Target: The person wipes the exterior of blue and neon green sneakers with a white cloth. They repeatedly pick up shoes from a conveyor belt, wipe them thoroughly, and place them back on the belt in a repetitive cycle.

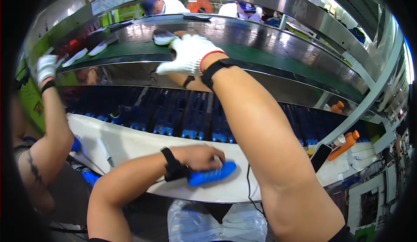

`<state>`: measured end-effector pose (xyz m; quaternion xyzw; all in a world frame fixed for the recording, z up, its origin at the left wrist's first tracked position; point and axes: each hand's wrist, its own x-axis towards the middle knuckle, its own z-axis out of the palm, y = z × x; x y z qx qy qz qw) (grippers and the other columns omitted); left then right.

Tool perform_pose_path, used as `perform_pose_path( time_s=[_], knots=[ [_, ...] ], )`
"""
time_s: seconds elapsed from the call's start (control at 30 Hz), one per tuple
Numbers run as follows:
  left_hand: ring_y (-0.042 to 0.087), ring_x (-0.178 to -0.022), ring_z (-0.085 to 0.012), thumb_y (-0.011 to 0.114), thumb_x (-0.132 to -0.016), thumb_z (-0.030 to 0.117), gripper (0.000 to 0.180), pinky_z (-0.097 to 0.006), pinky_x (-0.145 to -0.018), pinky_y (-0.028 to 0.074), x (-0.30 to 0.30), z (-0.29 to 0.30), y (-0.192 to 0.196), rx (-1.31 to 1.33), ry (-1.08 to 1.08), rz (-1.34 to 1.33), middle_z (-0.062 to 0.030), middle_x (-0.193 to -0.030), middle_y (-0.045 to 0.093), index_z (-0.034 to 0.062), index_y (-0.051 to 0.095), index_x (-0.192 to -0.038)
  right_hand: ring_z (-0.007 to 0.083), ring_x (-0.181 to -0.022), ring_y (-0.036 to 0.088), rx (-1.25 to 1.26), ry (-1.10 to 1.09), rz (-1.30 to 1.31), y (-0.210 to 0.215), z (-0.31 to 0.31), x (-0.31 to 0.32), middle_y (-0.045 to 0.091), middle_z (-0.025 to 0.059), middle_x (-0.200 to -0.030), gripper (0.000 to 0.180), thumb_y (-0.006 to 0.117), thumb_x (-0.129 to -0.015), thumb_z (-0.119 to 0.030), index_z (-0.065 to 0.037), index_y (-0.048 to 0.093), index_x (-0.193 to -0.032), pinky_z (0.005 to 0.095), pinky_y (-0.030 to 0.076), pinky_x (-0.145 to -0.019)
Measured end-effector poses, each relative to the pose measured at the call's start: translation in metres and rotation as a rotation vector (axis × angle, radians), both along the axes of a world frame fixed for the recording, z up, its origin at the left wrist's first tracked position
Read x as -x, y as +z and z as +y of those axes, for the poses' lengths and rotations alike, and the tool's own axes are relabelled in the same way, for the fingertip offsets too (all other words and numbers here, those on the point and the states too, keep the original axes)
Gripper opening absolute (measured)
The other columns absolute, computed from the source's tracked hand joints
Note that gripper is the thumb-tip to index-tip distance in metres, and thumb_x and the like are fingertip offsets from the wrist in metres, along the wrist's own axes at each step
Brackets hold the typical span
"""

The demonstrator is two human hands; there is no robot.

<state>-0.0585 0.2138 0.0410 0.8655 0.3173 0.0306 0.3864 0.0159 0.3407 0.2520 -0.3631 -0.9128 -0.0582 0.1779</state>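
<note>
A blue shoe (213,174) lies on its side on the white bench in front of me, its toe pointing right. My left hand (200,157), bare with a black band at the wrist, rests on it with bent fingers closed around its upper edge. My right hand (191,53), in a white knit glove with a red cuff, reaches over the upper green belt. Its thumb stands apart from its fingers. The fingertips come up to the near end of a grey-and-white shoe sole (164,37); whether they touch it I cannot tell.
More soles (103,45) lie on the belt (260,51) at left. Below runs a dark slatted conveyor (186,116). On the bench (143,140) are a white-handled tool (105,151), a phone (320,157) and an orange bottle (345,145). A co-worker's gloved hand (47,68) is at left.
</note>
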Motion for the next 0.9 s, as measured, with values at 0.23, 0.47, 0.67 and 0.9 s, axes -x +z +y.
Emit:
perform_pose_path(
  time_s=[0.23,0.47,0.67,0.9],
  knots=[
    [0.071,-0.112,-0.0428,0.066,-0.105,0.040,0.051,-0.051,-0.104,0.051,-0.007,-0.060,-0.001,-0.506,0.132,0.074,-0.0253,-0.119,0.075,0.0021,0.067,-0.139,0.0443,-0.140,0.061,0.130,-0.016,-0.056,0.005,0.000,0.003,0.061,0.0279,-0.154,0.106,0.071,-0.079,-0.082,-0.004,0.065,-0.151,0.0495,0.047,-0.121],
    [0.075,-0.104,-0.0352,0.056,-0.106,0.024,0.047,-0.050,-0.099,0.056,-0.053,-0.088,-0.026,-0.745,0.112,0.387,-0.0149,-0.110,0.074,0.0128,0.057,-0.153,0.0427,-0.135,0.061,-0.037,-0.153,0.051,0.010,-0.033,-0.007,0.066,0.0265,-0.143,0.094,0.069,-0.084,-0.080,-0.003,0.072,-0.138,0.0493,0.048,-0.117],
    [0.073,-0.093,-0.0326,0.067,-0.103,0.024,0.040,-0.047,-0.085,0.058,-0.072,-0.121,-0.017,-0.915,0.292,-0.255,-0.0106,-0.106,0.071,0.0128,0.061,-0.142,0.0374,-0.104,0.072,-0.189,-0.159,0.354,-0.022,-0.026,-0.062,0.075,0.0191,-0.105,0.048,0.086,-0.088,-0.052,-0.007,0.077,-0.101,0.0465,0.056,-0.096],
    [0.072,-0.106,-0.0373,0.075,-0.100,0.016,0.050,-0.047,-0.091,0.058,-0.088,-0.159,-0.030,-0.770,0.240,-0.714,-0.0144,-0.121,0.072,0.0137,0.062,-0.147,0.0333,-0.100,0.073,-0.335,-0.131,0.658,-0.062,-0.057,-0.149,0.074,0.0163,-0.107,0.026,0.081,-0.090,-0.021,-0.006,0.071,-0.108,0.0432,0.057,-0.092]
  ],
)
